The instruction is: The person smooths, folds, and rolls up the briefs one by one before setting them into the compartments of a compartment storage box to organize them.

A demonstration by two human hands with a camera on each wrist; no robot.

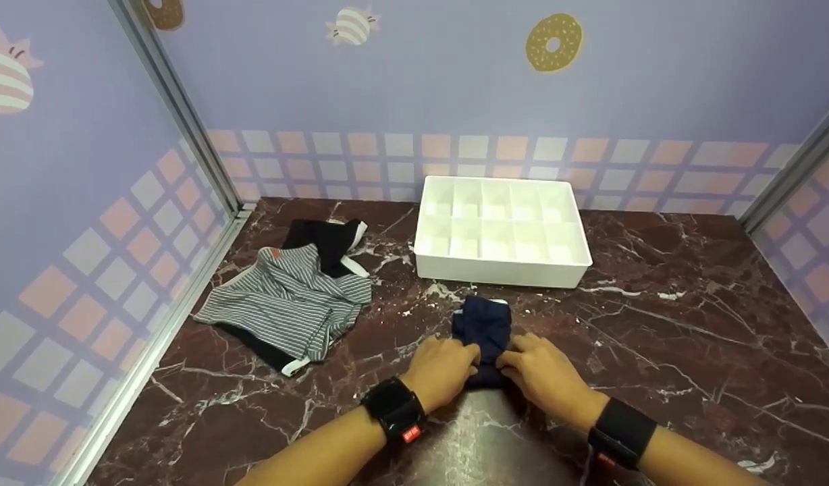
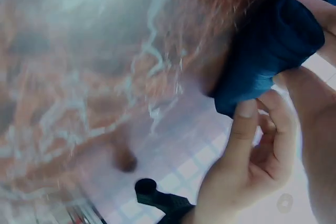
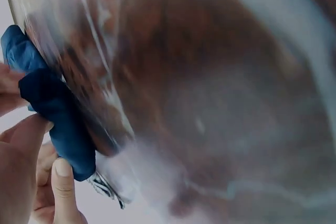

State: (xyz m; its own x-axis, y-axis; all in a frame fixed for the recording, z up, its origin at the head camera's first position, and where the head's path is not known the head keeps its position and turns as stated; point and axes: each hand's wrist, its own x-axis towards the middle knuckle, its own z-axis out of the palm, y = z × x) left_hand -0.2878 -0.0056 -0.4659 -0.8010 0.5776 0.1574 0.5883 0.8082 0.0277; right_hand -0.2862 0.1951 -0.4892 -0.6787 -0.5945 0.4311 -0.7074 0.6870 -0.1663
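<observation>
A navy cloth garment (image 1: pixel 487 320), folded into a narrow strip, lies on the marble-patterned surface in front of me. Its near end is rolled into a thick tube, which also shows as a blue roll (image 2: pixel 268 51) in the left wrist view and as a roll (image 3: pixel 68 129) in the right wrist view. My left hand (image 1: pixel 443 364) pinches the left side of this roll. On the opposite side my right hand (image 1: pixel 543 374) grips it with thumb and fingers. The garment's far end lies flat, with a bit of white at its edge. Its exact kind cannot be told.
Just beyond the garment stands a white divided box (image 1: pixel 502 270) with several compartments. To the left lie a grey striped garment (image 1: pixel 286 290) with white trim and a black garment (image 1: pixel 323 243), partly overlapping. Patterned walls (image 1: pixel 455 81) enclose the back and sides.
</observation>
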